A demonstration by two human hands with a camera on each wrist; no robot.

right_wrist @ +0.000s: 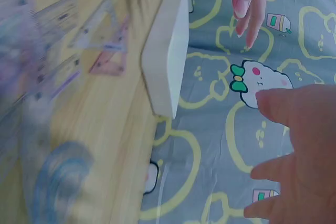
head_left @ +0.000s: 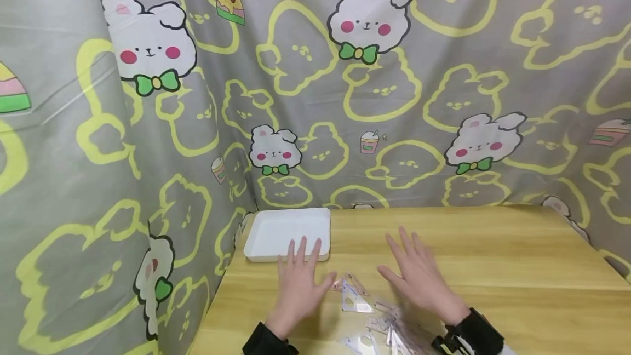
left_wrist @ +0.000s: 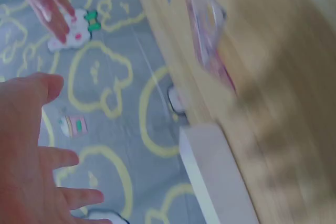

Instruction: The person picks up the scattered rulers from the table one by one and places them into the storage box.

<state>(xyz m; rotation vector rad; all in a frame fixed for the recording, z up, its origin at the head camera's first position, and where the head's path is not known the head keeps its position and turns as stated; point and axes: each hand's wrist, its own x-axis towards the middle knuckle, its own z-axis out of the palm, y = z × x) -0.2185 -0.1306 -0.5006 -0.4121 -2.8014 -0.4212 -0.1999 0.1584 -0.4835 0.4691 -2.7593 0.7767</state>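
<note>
Both hands hover above a wooden table with fingers spread and hold nothing. My left hand is just in front of a shallow white tray, its fingertips overlapping the tray's near edge in the head view. To the right, my right hand hangs over bare wood. Between and below them lies a loose pile of clear plastic rulers and set squares. A clear set square with a bluish edge sits at the pile's far side, by a reddish set square. A blue-tinted protractor shows in the right wrist view.
A grey curtain printed with yellow outlines and white bunnies hangs behind the table and along its left side. The wooden table top stretches to the right. Black bands circle both wrists.
</note>
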